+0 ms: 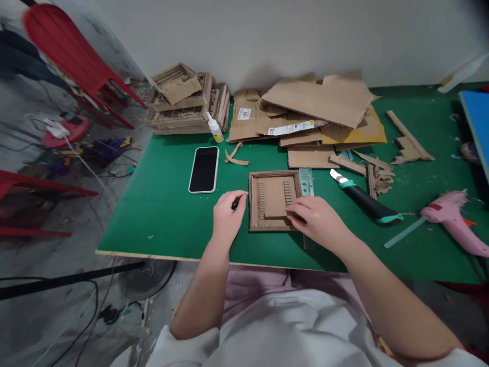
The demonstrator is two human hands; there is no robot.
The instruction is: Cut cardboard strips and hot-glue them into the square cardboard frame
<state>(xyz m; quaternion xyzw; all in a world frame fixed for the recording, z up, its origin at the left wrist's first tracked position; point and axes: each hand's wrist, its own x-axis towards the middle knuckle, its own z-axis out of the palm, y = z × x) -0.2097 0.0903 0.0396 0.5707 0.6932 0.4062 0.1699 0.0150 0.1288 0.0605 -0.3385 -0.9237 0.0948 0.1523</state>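
A square cardboard tray [275, 186] with raised rims lies on the green table in front of me. Inside it, two ladder-like rows of small cardboard pieces run up the left and right sides, and a thin cardboard strip [274, 218] lies across near the bottom. My right hand [311, 216] reaches over the tray's lower right corner, its fingers pinched at the strip's right end. By the tray's left rim is my left hand [229, 211], thumb and forefinger close together; whatever may be between the tips is too small to tell. A clear green ruler [306, 179] sticks out from under my right hand.
At the right lie a utility knife [367, 201] and a pink glue gun [451, 216] with a glue stick. A phone [204, 169], a glue bottle [215, 128], stacked cardboard trays [183, 114] and cardboard sheets [317, 99] occupy the left and back. Scraps [382, 178] lie beyond the knife.
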